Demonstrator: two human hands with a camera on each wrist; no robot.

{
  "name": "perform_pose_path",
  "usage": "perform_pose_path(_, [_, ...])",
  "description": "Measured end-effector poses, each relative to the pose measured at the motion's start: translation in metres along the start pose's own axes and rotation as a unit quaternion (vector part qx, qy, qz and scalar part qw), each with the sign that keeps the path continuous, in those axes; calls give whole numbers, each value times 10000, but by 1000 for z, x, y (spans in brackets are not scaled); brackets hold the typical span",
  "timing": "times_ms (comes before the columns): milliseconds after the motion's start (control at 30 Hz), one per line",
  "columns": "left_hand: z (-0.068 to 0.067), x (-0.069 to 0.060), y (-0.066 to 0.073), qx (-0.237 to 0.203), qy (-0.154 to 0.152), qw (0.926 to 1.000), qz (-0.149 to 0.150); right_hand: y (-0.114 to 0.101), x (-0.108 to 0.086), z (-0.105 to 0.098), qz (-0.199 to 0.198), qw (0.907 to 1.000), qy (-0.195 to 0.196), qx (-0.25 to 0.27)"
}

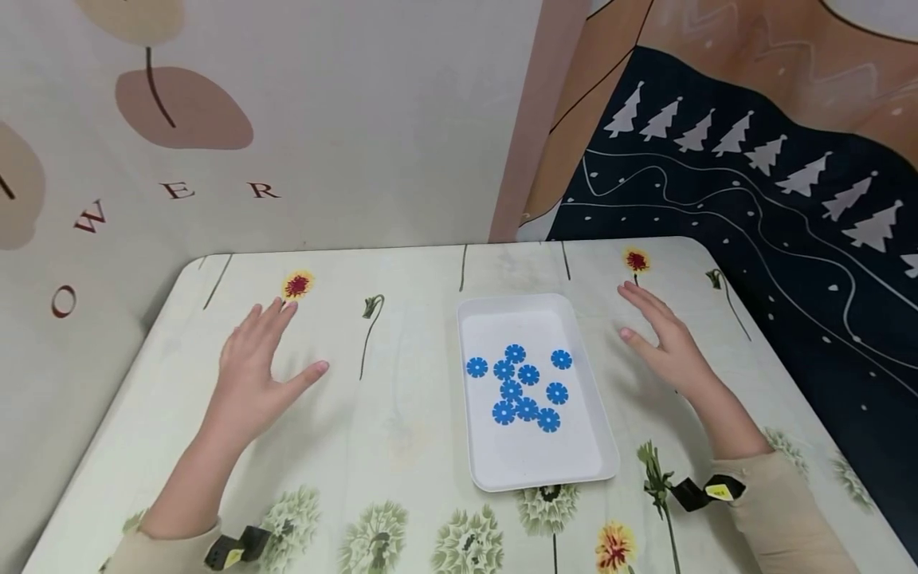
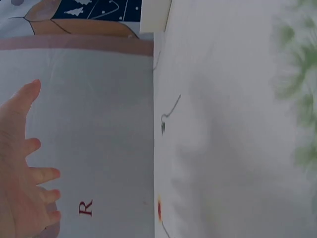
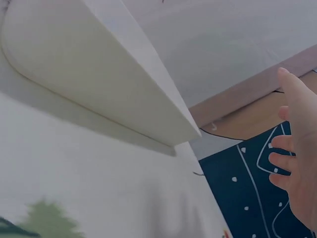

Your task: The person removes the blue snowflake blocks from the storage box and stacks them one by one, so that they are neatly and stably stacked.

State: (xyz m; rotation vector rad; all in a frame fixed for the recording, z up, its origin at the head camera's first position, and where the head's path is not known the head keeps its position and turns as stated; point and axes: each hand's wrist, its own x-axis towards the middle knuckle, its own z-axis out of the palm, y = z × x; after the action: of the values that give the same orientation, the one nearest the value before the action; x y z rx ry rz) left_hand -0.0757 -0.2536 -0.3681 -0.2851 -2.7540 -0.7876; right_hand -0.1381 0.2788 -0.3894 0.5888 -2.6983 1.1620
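Observation:
A white tray [image 1: 502, 466] lies on the table, right of the middle in the head view. Several blue snowflake-shaped discs [image 1: 557, 393] are scattered inside it, some overlapping. My left hand [image 1: 251, 387] is held over the table to the left of the tray, fingers extended and thumb spread, holding nothing. On the tray's other side my right hand [image 1: 667, 343] hovers with straight fingers, also holding nothing. The right wrist view shows the side of the tray [image 3: 99, 74] close by. In the left wrist view the left hand [image 2: 25, 173] appears with its fingers spread.
The table's cloth [image 1: 409, 446] has a printed flower pattern. Behind the table stands a pale wall [image 1: 373, 119] with letters. A dark wall panel [image 1: 717, 191] with white trees borders the right side. Black devices are strapped at both wrists.

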Motion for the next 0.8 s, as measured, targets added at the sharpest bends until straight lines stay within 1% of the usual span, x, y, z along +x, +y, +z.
perform_pose_path(100, [8, 1, 9, -284, 49, 9996, 62, 4, -2, 6, -5, 9999, -29, 143])
perform_pose_path(300, [20, 2, 25, -820, -32, 9966, -33, 7, -5, 18, 70, 9992, -147, 378])
perform_pose_path(433, [29, 3, 33, -993, -131, 9949, -98, 11, -7, 24, -70, 9987, -146, 486])
perform_pose_path(567, [40, 4, 39, -1145, -191, 9932, -31, 16, -8, 31, -253, 9968, -163, 742])
perform_pose_path(633, [45, 5, 42, -1216, -207, 9924, 31, 17, -9, 34, -185, 9952, -245, 927])
perform_pose_path(733, [53, 7, 47, -1315, -306, 9908, 20, 19, -11, 38, 114, 9926, -415, 1133])
perform_pose_path(800, [58, 9, 51, -1365, -396, 9898, 1, 21, -13, 41, 335, 9893, -540, 1312])
